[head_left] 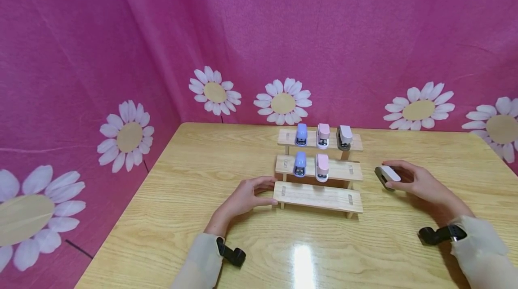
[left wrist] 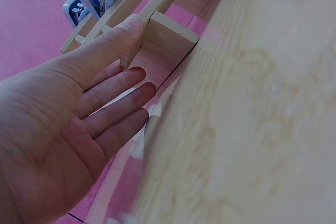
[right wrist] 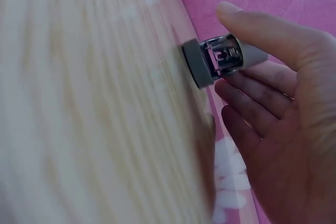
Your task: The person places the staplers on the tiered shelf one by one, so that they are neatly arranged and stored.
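Note:
My right hand (head_left: 418, 184) holds a small stapler (head_left: 389, 175) with a white top and dark grey base, thumb on one side and fingers on the other. It is right of the wooden tiered shelf (head_left: 317, 195), close over the table. In the right wrist view the stapler's (right wrist: 226, 53) metal front faces the camera. My left hand (head_left: 245, 195) grips the left end of the lowest step between thumb and index finger. The left wrist view shows the thumb on the board (left wrist: 168, 35), the other fingers extended below it.
On the top step stand a blue stapler (head_left: 301, 134), a pink one (head_left: 323, 135) and a white and grey one (head_left: 344, 137). The middle step holds another blue stapler (head_left: 300, 164) and pink stapler (head_left: 322, 167). A pink flowered cloth (head_left: 323, 33) hangs behind the wooden table (head_left: 182, 176).

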A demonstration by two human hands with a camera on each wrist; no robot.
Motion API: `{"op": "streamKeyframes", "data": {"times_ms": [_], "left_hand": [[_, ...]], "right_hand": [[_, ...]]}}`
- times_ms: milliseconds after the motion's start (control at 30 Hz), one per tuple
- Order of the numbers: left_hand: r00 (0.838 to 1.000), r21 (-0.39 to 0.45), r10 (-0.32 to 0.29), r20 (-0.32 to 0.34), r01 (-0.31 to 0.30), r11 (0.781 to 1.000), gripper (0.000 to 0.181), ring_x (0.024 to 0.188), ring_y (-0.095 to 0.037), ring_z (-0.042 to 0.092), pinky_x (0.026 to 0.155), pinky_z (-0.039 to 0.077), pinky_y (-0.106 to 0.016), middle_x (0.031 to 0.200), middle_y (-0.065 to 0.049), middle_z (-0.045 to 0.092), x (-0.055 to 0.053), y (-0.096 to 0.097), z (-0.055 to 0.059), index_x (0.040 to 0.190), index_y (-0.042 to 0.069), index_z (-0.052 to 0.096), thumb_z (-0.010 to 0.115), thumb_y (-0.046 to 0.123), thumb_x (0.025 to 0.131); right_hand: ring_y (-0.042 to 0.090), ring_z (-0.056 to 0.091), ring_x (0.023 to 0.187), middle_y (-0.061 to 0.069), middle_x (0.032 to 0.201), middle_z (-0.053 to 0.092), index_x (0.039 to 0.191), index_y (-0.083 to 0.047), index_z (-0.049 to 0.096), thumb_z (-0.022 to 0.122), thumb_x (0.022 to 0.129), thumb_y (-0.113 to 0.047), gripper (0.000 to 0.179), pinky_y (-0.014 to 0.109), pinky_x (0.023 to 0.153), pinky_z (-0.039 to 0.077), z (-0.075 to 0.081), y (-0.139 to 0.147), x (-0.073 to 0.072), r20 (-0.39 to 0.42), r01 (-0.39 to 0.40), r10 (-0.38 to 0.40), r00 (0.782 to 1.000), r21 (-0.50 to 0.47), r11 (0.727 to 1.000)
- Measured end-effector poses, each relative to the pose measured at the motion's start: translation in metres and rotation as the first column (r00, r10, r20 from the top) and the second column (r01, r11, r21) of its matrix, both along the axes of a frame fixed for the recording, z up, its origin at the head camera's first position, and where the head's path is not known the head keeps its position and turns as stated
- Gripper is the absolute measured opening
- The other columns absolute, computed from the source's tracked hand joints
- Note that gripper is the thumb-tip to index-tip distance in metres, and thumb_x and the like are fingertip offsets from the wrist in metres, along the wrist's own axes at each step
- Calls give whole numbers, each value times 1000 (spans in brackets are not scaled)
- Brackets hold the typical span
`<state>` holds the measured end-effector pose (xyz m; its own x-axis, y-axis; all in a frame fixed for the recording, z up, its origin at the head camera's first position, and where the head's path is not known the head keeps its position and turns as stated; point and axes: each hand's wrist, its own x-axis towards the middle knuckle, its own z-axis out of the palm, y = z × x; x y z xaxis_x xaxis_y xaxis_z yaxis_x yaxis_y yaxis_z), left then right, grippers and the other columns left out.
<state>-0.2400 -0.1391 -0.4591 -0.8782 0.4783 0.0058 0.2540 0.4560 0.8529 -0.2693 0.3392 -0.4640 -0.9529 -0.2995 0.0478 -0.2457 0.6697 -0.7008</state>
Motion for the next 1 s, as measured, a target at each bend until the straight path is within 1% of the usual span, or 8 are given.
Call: {"op": "streamKeyframes", "data": {"times_ms": [100,167,267,367,633,800,867,1000], "left_hand": [[1000,-3,1,-1,-1,1000,60,122,-20,62,110,47,-37,127,-7,67,0,0,0,137,11,56,78,27,83],[1000,-9,2,-9,-2,1000,60,121,-20,63,110,48,-37,127,-7,68,0,0,0,136,12,56,78,27,83],[1000,-8,-1,-24,1,1000,60,121,-21,63,109,48,-37,127,-8,68,0,0,0,137,11,56,78,26,83],[999,-3,-5,-39,5,1000,60,120,-22,63,109,48,-37,127,-9,67,0,0,0,137,9,56,78,24,83],[1000,-5,-3,-28,3,1000,59,121,-21,63,109,48,-35,127,-7,67,0,0,-1,136,11,57,78,25,83],[1000,9,-11,-29,11,1000,58,120,-23,63,108,49,-38,127,-9,67,0,0,-1,135,10,57,77,25,84],[1000,8,-11,-26,11,1000,58,120,-23,63,108,48,-38,127,-9,67,0,0,-1,136,10,57,77,25,83],[1000,-1,-7,-24,7,1000,59,121,-22,63,109,48,-38,128,-8,67,0,0,0,136,10,57,78,26,83]], "right_hand": [[-26,42,102,-16,126,50,140,-4,48,73,89,-26,61,-3,83,37,-1,3,5,-41,0,-1,999,-21,1000],[-26,43,102,-27,119,48,139,-4,49,74,88,-24,60,-4,83,37,-1,5,7,-57,6,-8,998,-30,1000],[-29,41,103,-33,115,45,138,-3,49,74,88,-24,60,-5,83,37,-1,7,9,-56,22,-25,998,-42,999],[-31,38,101,-32,115,43,138,-2,49,74,88,-26,61,-5,82,37,-2,8,11,-48,52,-53,997,-34,998],[-31,40,100,-23,116,46,135,-1,50,76,86,-27,62,-6,80,40,-5,7,12,-55,91,-94,994,-43,995],[-31,40,105,-27,119,47,137,-1,48,73,89,-26,60,-6,83,40,-2,3,15,-53,103,-110,993,-130,986],[-30,38,109,-23,124,50,138,-5,48,72,90,-25,57,-6,86,40,2,-1,18,-59,109,-120,991,-163,981],[-27,37,115,-11,133,51,138,-9,51,73,89,-23,55,-6,89,38,9,-14,23,-115,117,-140,983,-184,976]]}}
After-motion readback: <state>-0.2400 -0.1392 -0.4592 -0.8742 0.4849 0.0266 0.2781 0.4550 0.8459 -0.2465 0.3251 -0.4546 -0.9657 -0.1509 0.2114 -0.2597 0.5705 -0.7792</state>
